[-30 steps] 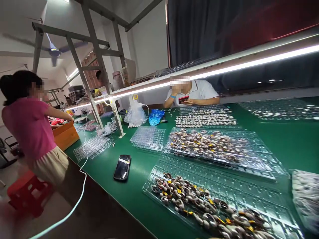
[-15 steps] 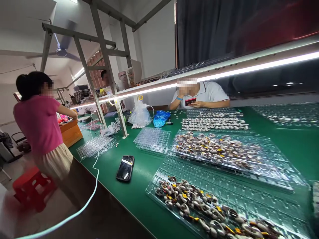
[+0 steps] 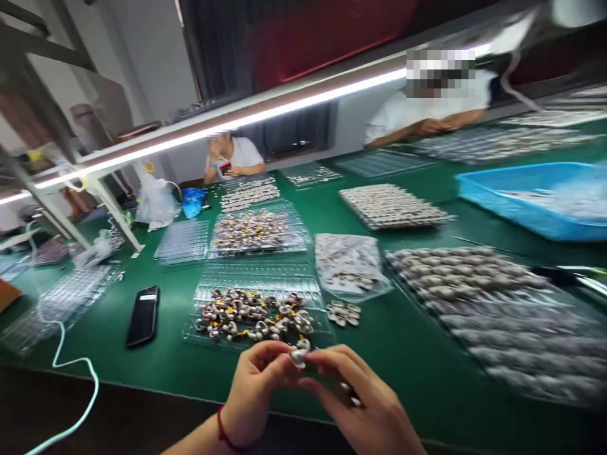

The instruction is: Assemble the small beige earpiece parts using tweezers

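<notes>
At lower centre, the left hand (image 3: 256, 387) and right hand (image 3: 372, 401) pinch a small pale piece (image 3: 299, 358) in a closed grip, presumably steadying it; a loaded tray (image 3: 284, 274) lies just beyond, likely for easy reach.

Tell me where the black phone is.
In the head view, the black phone lies at left on the green table, between the pale cable and a loaded tray.

A workshop for small parts is running under a long strip light (image 3: 284, 110).
Clear trays (image 3: 258, 272) are holding heaps of small pieces (image 3: 256, 316) on a shared green bench (image 3: 403, 341), a blue bin (image 3: 512, 218) is standing among them, and people in white (image 3: 244, 155) are sitting along the far side.
</notes>
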### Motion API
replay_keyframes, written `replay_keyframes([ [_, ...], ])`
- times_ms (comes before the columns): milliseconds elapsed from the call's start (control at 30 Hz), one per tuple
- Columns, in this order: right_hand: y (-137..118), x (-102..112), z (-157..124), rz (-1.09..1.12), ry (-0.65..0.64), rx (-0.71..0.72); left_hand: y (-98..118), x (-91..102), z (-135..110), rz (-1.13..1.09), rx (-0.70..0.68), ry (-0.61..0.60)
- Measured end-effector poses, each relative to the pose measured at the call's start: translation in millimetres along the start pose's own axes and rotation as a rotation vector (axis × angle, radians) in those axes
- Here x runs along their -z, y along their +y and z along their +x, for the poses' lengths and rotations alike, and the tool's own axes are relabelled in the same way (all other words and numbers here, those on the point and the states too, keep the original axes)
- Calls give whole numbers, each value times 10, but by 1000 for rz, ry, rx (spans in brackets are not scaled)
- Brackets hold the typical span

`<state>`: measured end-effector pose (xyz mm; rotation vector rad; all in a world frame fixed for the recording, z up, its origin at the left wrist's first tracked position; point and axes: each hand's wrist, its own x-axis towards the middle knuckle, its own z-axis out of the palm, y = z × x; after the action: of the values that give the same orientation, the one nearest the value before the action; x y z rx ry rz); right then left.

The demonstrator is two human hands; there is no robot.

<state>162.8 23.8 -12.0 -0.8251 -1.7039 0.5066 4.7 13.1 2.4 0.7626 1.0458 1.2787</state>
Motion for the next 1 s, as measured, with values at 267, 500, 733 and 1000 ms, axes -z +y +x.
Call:
replay_keyframes([
  [267, -75, -28, 81, 21, 56, -20, -11, 27, 13, 4, 13, -56],
  [500, -55, -26, 126, 43, 32, -9, 30, 19, 10, 175, -96, -32],
  [733, 1, -10, 97, 41, -48, -34, 0, 49, -38, 460, -277, -62],
  [1000, 98, -34, 7, 18, -98, -34, 8, 16, -103, 853, -499, -21],
])
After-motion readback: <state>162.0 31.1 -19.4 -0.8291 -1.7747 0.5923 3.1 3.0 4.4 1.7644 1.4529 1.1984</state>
